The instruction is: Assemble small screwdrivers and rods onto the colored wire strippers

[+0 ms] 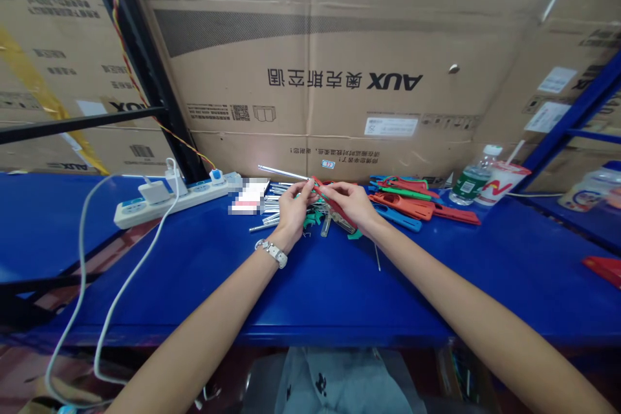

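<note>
Near the middle of the blue table, my left hand (pixel 295 208) is closed, fingertips pinching around the base of a thin silver metal rod (pixel 284 172) that points up and left. Close beside it, my right hand (pixel 353 206) grips a long red plastic handle (pixel 343 215). The two parts meet between my fingers, where the exact joint is hidden. More silver rods (pixel 264 227) lie in a pile behind and left of my left hand. Small green plastic pieces (pixel 313 218) and a clear-handled screwdriver (pixel 325 225) rest under my hands.
Orange, red and blue plastic handles (pixel 402 204) are heaped to the right. Behind them stand a water bottle (pixel 475 174) and a paper cup with a straw (pixel 502 182). A white power strip (pixel 140 208) with cables lies left. A large cardboard box (pixel 310 45) forms the back.
</note>
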`<state>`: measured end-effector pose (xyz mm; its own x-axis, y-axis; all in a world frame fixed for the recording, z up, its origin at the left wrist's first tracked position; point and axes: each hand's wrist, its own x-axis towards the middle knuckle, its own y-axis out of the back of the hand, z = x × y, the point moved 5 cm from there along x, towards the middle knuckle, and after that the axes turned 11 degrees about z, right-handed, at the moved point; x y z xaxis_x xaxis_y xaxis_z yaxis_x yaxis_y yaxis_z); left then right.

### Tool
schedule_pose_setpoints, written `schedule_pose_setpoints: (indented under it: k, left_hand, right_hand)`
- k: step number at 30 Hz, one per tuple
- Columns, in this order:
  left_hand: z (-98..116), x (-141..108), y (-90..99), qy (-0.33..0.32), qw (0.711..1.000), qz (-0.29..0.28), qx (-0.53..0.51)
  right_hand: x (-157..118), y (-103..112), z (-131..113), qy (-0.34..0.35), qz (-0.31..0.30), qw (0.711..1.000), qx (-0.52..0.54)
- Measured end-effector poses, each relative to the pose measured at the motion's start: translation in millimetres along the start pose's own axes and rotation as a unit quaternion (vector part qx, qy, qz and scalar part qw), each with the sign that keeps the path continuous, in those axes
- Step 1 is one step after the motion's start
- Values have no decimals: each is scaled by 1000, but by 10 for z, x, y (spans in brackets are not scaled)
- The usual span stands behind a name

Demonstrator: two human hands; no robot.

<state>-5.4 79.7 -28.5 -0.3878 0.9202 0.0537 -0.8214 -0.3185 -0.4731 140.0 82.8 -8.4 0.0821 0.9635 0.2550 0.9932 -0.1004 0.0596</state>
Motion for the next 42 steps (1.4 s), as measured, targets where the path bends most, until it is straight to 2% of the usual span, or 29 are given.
schedule_pose_setpoints:
  k: [6,12,14,18,20,23,27,29,32,35,39,42]
  left_hand:
    - [5,25,65,29,999,4,24]
    - [52,20,93,11,999,29,42]
    - [62,29,89,3,999,24,46]
    - [83,44,85,-3,999,19,44]
    - [103,36,81,1,999,24,42]
    - [129,11,85,18,998,51,41]
    - [126,7,123,29,994,109,10]
    - [106,27,133,25,993,118,-1]
    - [94,56,139,12,994,110,-2]
    - [122,52,139,2,996,87,27]
    - [221,33,92,-76,990,9,120]
    - [239,52,77,-129,976,-16,175]
  right_hand:
    - [208,29,-47,41,0,995,-91]
    - [322,-60,-126,170,-77,956,-227]
    - [323,-63,-132,172,-114,949,-237]
    - [288,-14,-125,124,-175,958,-192]
    - [269,23,-115,107,-180,962,-175]
    - [254,59,-100,117,-171,964,-165]
    - [233,54,-113,171,-147,957,-184]
    - [196,34,-146,206,-135,946,-208]
    - [129,-2,-182,243,-134,928,-248]
    - [114,24,-185,254,-114,921,-271]
    - [174,130,-129,216,-118,943,-222]
    - [222,205,-64,172,-143,960,-167]
